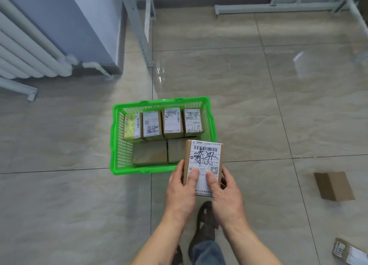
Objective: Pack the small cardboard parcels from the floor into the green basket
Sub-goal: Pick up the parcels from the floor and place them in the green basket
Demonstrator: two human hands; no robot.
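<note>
Parcel (203, 161) lengthwise toward basket (115, 137)

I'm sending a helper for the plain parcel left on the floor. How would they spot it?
Start at the green plastic basket on the tiled floor and look right, past both hands. The brown cardboard parcel lies alone there, plain side up, unlike the labelled parcel nearer the corner.
</note>
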